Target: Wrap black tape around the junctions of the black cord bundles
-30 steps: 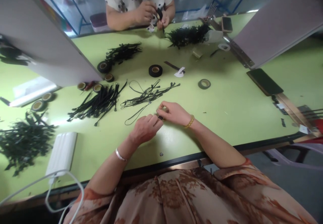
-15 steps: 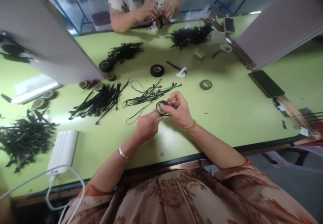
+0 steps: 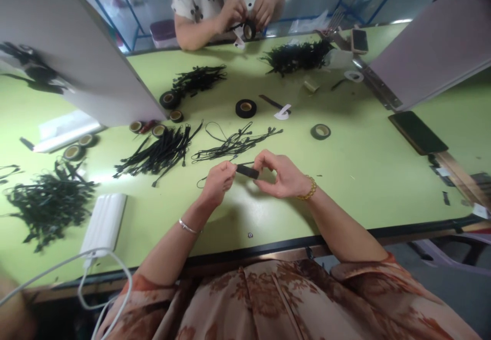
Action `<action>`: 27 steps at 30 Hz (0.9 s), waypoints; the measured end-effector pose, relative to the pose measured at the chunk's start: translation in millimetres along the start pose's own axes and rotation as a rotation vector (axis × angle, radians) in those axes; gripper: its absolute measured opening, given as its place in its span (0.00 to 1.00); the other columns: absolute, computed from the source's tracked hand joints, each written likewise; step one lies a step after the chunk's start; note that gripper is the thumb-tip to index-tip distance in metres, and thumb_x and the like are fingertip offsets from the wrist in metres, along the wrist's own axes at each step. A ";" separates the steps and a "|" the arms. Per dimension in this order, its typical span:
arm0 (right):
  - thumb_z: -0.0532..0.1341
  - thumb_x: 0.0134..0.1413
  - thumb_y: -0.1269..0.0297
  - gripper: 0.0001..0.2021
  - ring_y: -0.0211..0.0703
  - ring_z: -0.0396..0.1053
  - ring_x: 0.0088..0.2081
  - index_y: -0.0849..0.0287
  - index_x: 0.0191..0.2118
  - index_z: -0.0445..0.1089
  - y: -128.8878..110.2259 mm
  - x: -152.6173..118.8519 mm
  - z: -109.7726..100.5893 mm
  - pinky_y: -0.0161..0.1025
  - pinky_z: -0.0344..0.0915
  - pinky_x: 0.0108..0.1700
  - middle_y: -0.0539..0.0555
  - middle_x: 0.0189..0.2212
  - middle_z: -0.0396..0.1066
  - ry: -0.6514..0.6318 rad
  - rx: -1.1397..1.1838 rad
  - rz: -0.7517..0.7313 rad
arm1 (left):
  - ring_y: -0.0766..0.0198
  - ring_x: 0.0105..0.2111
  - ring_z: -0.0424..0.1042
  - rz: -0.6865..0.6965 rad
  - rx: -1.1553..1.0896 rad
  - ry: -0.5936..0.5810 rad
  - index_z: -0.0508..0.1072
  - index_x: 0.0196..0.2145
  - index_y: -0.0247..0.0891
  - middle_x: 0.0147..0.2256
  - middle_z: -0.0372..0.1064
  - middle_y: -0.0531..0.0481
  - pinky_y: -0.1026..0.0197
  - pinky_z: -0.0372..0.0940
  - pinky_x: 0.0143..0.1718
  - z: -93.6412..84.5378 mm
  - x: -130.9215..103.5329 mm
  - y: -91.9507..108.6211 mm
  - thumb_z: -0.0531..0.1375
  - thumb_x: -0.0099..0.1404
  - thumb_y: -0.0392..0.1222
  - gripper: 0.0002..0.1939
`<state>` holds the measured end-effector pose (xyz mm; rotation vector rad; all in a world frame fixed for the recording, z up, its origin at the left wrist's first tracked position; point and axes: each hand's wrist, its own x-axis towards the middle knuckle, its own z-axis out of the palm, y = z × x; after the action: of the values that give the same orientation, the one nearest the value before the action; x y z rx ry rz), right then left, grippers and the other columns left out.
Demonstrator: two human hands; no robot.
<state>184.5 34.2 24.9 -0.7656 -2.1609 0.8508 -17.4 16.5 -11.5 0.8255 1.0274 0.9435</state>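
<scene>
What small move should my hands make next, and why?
Perhaps ease the black tape roll around the thin black cord with the right hand: the cord shows just beyond the roll, the right fingertips are on the roll, and the left hand pinches beside it.

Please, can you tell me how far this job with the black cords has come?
Partway, I think. Possibly done: the dense dark pile beside the tape rolls, though I cannot confirm it. In hand: a black tape roll between the left hand and right hand. Apparently left: the loose thin cords beyond the hands.
</scene>
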 end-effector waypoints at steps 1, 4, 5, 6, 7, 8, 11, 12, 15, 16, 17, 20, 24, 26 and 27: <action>0.62 0.47 0.67 0.09 0.35 0.65 0.26 0.56 0.36 0.62 0.6 0.1 0.0 0.35 0.61 0.29 0.47 0.27 0.69 -0.047 -0.027 -0.019 | 0.75 0.16 0.40 0.037 0.043 0.023 0.60 0.25 0.39 0.17 0.44 0.63 0.68 0.38 0.18 -0.8 0.0 -0.2 0.63 0.57 0.53 0.19; 0.62 0.52 0.63 0.06 0.32 0.60 0.20 0.56 0.34 0.64 -1.4 0.8 2.9 0.34 0.58 0.23 0.47 0.25 0.70 0.047 -0.110 -0.022 | 0.73 0.18 0.47 0.195 0.341 0.075 0.63 0.25 0.37 0.17 0.50 0.60 0.67 0.44 0.20 -4.0 -0.4 -0.9 0.60 0.61 0.52 0.17; 0.61 0.54 0.62 0.06 0.32 0.57 0.18 0.56 0.33 0.64 -3.1 1.2 3.9 0.34 0.56 0.22 0.47 0.24 0.69 0.172 -0.152 -0.002 | 0.73 0.18 0.49 0.264 0.476 0.086 0.64 0.25 0.37 0.18 0.51 0.59 0.66 0.46 0.21 -4.9 -0.9 -0.8 0.58 0.62 0.51 0.16; 0.61 0.55 0.61 0.06 0.33 0.57 0.18 0.56 0.32 0.64 -4.9 1.8 4.6 0.35 0.56 0.22 0.47 0.23 0.69 0.305 -0.205 0.017 | 0.72 0.19 0.51 0.334 0.622 0.088 0.65 0.25 0.37 0.18 0.53 0.58 0.66 0.47 0.23 -5.5 -1.7 -0.7 0.57 0.64 0.49 0.15; 0.60 0.56 0.60 0.06 0.35 0.59 0.20 0.56 0.32 0.64 -6.7 2.6 5.0 0.36 0.58 0.24 0.49 0.24 0.70 0.413 -0.265 0.029 | 0.71 0.20 0.53 0.404 0.774 0.079 0.66 0.25 0.37 0.19 0.55 0.57 0.65 0.48 0.24 -5.7 -2.7 -0.6 0.55 0.65 0.48 0.15; 0.59 0.57 0.60 0.07 0.39 0.63 0.23 0.56 0.32 0.65 -7.9 3.5 5.2 0.38 0.61 0.28 0.51 0.25 0.71 0.469 -0.328 0.036 | 0.70 0.21 0.54 0.479 0.928 0.063 0.66 0.25 0.37 0.19 0.57 0.56 0.65 0.48 0.24 -5.7 -3.8 -0.7 0.54 0.66 0.46 0.14; 0.58 0.58 0.58 0.08 0.46 0.70 0.33 0.57 0.35 0.67 -7.3 6.5 6.0 0.44 0.63 0.40 0.55 0.30 0.75 0.321 -0.434 0.106 | 0.68 0.21 0.57 0.737 1.343 0.011 0.67 0.23 0.37 0.20 0.62 0.52 0.62 0.43 0.23 -4.0 -7.3 -3.1 0.52 0.68 0.44 0.16; 0.58 0.59 0.57 0.09 0.46 0.71 0.32 0.58 0.35 0.67 -5.9 7.3 6.8 0.44 0.62 0.41 0.54 0.30 0.76 0.221 -0.435 0.172 | 0.68 0.21 0.56 0.827 1.441 0.002 0.67 0.23 0.37 0.20 0.62 0.52 0.61 0.41 0.23 -3.2 -8.3 -4.3 0.52 0.68 0.43 0.17; 0.57 0.61 0.54 0.12 0.43 0.71 0.28 0.58 0.34 0.68 -0.8 9.1 10.1 0.41 0.60 0.39 0.51 0.24 0.75 0.003 -0.414 0.364 | 0.67 0.20 0.55 1.060 1.596 -0.010 0.68 0.24 0.37 0.19 0.61 0.51 0.60 0.37 0.22 -1.2 -10.4 -7.3 0.52 0.68 0.40 0.15; 0.57 0.61 0.53 0.13 0.43 0.71 0.28 0.58 0.33 0.68 0.5 9.6 11.2 0.40 0.59 0.38 0.50 0.23 0.75 -0.025 -0.412 0.395 | 0.66 0.20 0.55 1.103 1.615 -0.021 0.69 0.24 0.37 0.19 0.61 0.51 0.60 0.36 0.22 -0.7 -10.8 -7.7 0.53 0.68 0.38 0.14; 0.58 0.61 0.53 0.13 0.43 0.71 0.28 0.58 0.33 0.68 1.5 9.9 12.3 0.40 0.59 0.37 0.50 0.23 0.75 -0.043 -0.405 0.419 | 0.66 0.20 0.55 1.121 1.624 -0.038 0.69 0.25 0.37 0.19 0.61 0.51 0.60 0.36 0.23 -0.3 -11.1 -7.8 0.53 0.68 0.37 0.13; 0.61 0.58 0.54 0.11 0.41 0.70 0.27 0.57 0.35 0.70 3.0 10.1 15.6 0.38 0.58 0.33 0.49 0.24 0.75 -0.100 -0.308 0.515 | 0.66 0.21 0.55 1.025 1.618 -0.106 0.71 0.27 0.38 0.21 0.62 0.50 0.60 0.37 0.23 1.4 -11.3 -7.1 0.53 0.68 0.37 0.12; 0.65 0.49 0.63 0.08 0.37 0.65 0.23 0.58 0.35 0.68 4.1 8.6 24.2 0.35 0.57 0.28 0.46 0.21 0.70 -0.025 -0.047 0.616 | 0.65 0.22 0.55 0.747 1.510 -0.178 0.69 0.25 0.38 0.22 0.61 0.48 0.60 0.38 0.24 6.4 -11.5 -6.6 0.52 0.67 0.38 0.12; 0.65 0.45 0.66 0.11 0.34 0.60 0.21 0.57 0.36 0.64 3.9 7.8 29.1 0.34 0.56 0.26 0.43 0.19 0.65 0.130 0.119 0.606 | 0.65 0.21 0.54 0.630 1.427 -0.157 0.67 0.24 0.38 0.21 0.59 0.49 0.60 0.38 0.25 10.1 -12.3 -6.3 0.53 0.66 0.39 0.13; 0.65 0.44 0.66 0.13 0.33 0.57 0.20 0.57 0.36 0.62 3.5 7.7 31.0 0.33 0.55 0.25 0.41 0.18 0.62 0.218 0.201 0.594 | 0.66 0.21 0.54 0.585 1.388 -0.133 0.66 0.24 0.37 0.21 0.59 0.50 0.60 0.39 0.25 12.0 -12.9 -5.9 0.54 0.66 0.40 0.13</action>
<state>157.4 31.2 8.0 -1.3544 -1.6374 1.1921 -7.5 1.0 -8.9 2.3952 1.2968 0.5018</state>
